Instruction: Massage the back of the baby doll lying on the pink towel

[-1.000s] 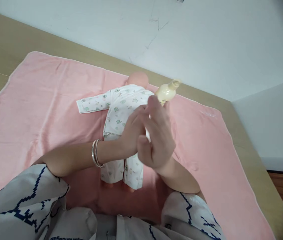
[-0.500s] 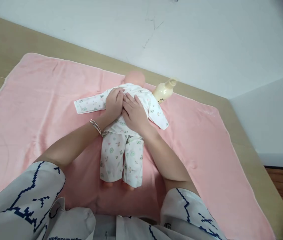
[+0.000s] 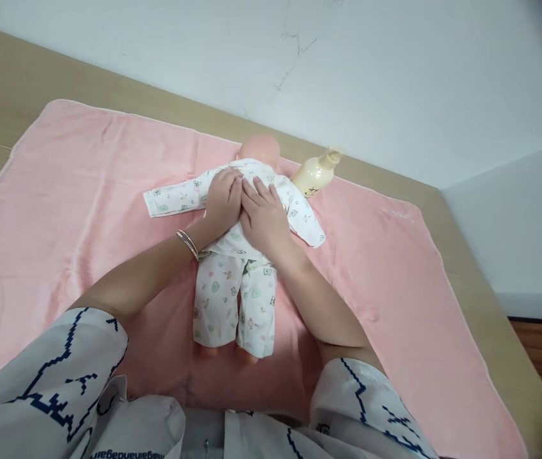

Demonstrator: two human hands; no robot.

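Note:
A baby doll (image 3: 257, 148) in white printed pajamas lies stretched out on a pink blanket (image 3: 371, 274), its bald head toward the wall. My left hand (image 3: 224, 199) rests on the upper torso of the pajama top (image 3: 233, 241), its fingers slightly bent. Beside it, touching at the fingertips, my right hand (image 3: 266, 213) lies flat on the same cloth with fingers a little apart. Below the hands, the pajama pants (image 3: 216, 303) cover the doll's legs down to the feet. The doll's face is not visible.
A cream pump bottle (image 3: 316, 172) is at the doll's right shoulder side of the picture, near the blanket's far edge. The blanket covers much of a wooden table (image 3: 27, 70). A white wall (image 3: 371, 83) rises behind the table.
Both hands have slid very slightly to the right on the doll's torso, and the right hand's fingers are a little more spread. The doll and bottle look the same.

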